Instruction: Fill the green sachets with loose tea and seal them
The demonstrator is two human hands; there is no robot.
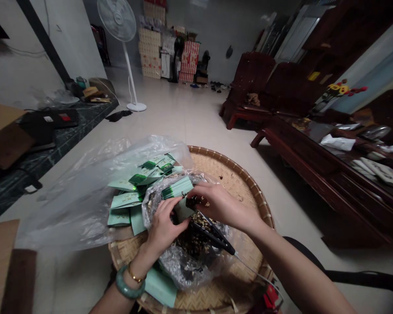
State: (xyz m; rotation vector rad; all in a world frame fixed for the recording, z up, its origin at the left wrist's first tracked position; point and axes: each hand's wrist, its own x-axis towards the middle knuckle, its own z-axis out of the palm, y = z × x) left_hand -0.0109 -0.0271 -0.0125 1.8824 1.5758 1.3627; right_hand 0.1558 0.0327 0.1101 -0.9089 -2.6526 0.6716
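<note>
Pale floor (186,113) surrounds a round woven tray (237,174) bearing the work. Over its middle, the left hand (165,220) grasps a small green packet (184,210) between thumb and fingers, palm turned inward. The right hand (216,201) has its fingers bent at the packet's top, beside dark leaves; whether they pinch any, I cannot tell. Its forearm slants in from the lower right; the left one rises from below, with a jade bangle (127,286) and a gold bracelet (133,274) at the wrist.

Beneath the hands, a crumpled clear bag (186,268) holds loose dried leaves (198,235), with a black tool (221,240) lying across. More green packets (124,200) spread left, partly on a plastic sheet (81,192).

Beyond stand a white fan (118,18), stacked boxes (150,50), a dark wooden bench (253,83) and, right, a cluttered low table (301,152).
</note>
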